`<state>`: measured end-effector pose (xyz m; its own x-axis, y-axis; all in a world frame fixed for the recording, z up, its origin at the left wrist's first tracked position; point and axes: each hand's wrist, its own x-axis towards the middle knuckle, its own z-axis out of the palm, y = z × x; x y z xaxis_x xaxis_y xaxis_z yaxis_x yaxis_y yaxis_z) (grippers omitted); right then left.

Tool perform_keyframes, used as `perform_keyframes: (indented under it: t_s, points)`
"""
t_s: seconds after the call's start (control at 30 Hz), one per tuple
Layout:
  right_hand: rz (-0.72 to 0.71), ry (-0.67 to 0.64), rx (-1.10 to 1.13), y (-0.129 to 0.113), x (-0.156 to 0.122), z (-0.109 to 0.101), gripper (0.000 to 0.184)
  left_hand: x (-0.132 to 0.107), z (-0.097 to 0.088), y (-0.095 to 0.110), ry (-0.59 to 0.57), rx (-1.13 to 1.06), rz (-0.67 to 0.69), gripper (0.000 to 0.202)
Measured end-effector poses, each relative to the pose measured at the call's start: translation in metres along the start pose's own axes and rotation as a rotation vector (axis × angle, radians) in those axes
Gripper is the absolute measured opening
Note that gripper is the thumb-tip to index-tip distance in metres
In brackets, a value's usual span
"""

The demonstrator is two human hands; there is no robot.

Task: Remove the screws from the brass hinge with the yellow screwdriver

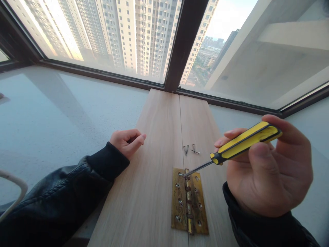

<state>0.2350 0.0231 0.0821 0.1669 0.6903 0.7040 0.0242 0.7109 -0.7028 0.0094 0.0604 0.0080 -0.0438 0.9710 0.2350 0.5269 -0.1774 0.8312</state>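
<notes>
Nearest my lens, the right hand grips a yellow-and-black screwdriver, fingers wrapped round the handle, its metal tip resting at the top left corner of the brass hinge. That hinge lies flat across the seam of two pale wooden boards. Just beyond the hinge, a few loose screws sit on the wood; I make out three, though they are small. Left of the hinge, my left hand presses on the board's edge, fingers curled, holding nothing. Farther off, past the hinge, stands the dark window frame.
</notes>
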Motion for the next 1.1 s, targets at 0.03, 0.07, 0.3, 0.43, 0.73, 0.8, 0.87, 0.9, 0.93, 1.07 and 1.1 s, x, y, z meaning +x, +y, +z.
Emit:
perform_keyframes:
  t_s: [0.03, 0.07, 0.3, 0.43, 0.73, 0.8, 0.87, 0.9, 0.93, 1.07, 1.1]
  points:
    - [-0.006, 0.0, -0.007, 0.0, 0.0, 0.0, 0.03, 0.0, 0.0, 0.0, 0.001, -0.001, 0.0, 0.035]
    - [-0.009, 0.003, -0.015, 0.0, 0.0, 0.0, 0.03, 0.0, 0.0, 0.0, 0.002, -0.001, -0.001, 0.035]
    - [-0.056, 0.101, -0.056, -0.008, 0.0, 0.004, 0.026, 0.0, -0.001, 0.001, -0.007, -0.005, -0.002, 0.036]
    - [-0.015, 0.201, -0.098, -0.016, 0.003, 0.006, 0.025, 0.0, -0.001, 0.0, -0.006, -0.007, 0.0, 0.036]
    - [-0.054, 0.047, 0.022, -0.015, -0.006, 0.01, 0.031, 0.0, 0.0, -0.001, -0.009, -0.012, -0.011, 0.035]
    - [-0.123, -0.023, 0.02, -0.01, -0.014, 0.01, 0.035, 0.0, -0.001, -0.001, -0.01, -0.012, -0.012, 0.035]
    - [-0.119, -0.059, 0.03, -0.006, -0.018, 0.009, 0.035, 0.0, -0.001, 0.0, -0.009, -0.015, -0.012, 0.035]
    - [-0.102, -0.077, 0.03, -0.006, -0.019, 0.009, 0.035, 0.0, -0.001, 0.0, -0.009, -0.017, -0.013, 0.035]
    - [-0.095, -0.088, 0.031, -0.005, -0.02, 0.008, 0.035, 0.0, -0.001, 0.0, -0.01, -0.02, -0.013, 0.035]
    - [-0.068, -0.094, 0.034, -0.007, -0.022, 0.008, 0.033, 0.0, -0.001, 0.001, -0.009, -0.02, -0.016, 0.034]
    - [-0.068, -0.097, 0.032, -0.007, -0.023, 0.008, 0.031, 0.0, -0.001, 0.001, -0.009, -0.019, -0.015, 0.034]
